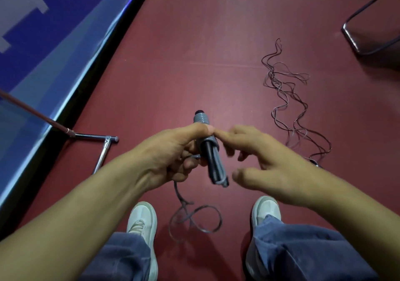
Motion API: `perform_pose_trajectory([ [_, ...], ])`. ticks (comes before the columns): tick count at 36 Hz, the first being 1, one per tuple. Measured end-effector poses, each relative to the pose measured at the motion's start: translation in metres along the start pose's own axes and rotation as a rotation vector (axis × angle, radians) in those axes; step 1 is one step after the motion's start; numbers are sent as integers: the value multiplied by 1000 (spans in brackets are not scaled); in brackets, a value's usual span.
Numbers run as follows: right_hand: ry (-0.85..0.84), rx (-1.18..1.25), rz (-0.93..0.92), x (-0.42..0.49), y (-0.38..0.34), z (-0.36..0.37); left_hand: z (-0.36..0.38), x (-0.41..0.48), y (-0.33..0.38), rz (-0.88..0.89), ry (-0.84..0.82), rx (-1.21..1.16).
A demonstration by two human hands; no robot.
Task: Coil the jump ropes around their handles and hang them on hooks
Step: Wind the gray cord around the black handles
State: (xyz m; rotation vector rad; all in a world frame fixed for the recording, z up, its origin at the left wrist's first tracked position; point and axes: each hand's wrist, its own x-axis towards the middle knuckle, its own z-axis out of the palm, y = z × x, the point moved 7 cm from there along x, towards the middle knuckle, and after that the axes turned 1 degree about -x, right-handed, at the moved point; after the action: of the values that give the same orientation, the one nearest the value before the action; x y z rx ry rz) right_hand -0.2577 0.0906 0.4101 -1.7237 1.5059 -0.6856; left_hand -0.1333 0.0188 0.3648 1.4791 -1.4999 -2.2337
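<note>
My left hand grips a pair of dark jump-rope handles held together, with grey rope coiled round their upper end. Its thumb presses on the coils. My right hand hovers just right of the handles, fingers spread and loosely bent, the forefinger tip close to the left thumb. The loose grey rope tail hangs from the handles and loops on the red floor between my shoes. A second thin rope lies tangled on the floor to the right.
A blue mat with a black edge runs along the left. A chrome bar frame sits on the floor at its border. A dark metal chair base stands at the top right. My white shoes are below.
</note>
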Motion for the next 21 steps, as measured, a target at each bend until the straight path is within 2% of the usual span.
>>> perform_pose_trajectory([
  [3, 72, -32, -31, -3, 2, -14, 0, -3, -4, -3, -98, 76],
  [5, 80, -152, -80, -3, 0, -18, 4, -7, -6, 11, -200, 162],
  [8, -15, -412, -237, -3, -7, -5, 17, -14, -10, 36, -362, 329],
  [10, -63, -517, -316, -3, -12, 8, 23, -17, -14, 53, -405, 457],
  [14, -102, -730, -286, 1, -8, 33, 19, -11, -16, 72, -330, 728],
  [18, -195, -602, -191, 4, -4, 53, 15, -8, -3, 168, -232, 929],
  [21, -145, -647, -10, 8, 13, 53, 15, -5, 7, 264, -149, 1085],
])
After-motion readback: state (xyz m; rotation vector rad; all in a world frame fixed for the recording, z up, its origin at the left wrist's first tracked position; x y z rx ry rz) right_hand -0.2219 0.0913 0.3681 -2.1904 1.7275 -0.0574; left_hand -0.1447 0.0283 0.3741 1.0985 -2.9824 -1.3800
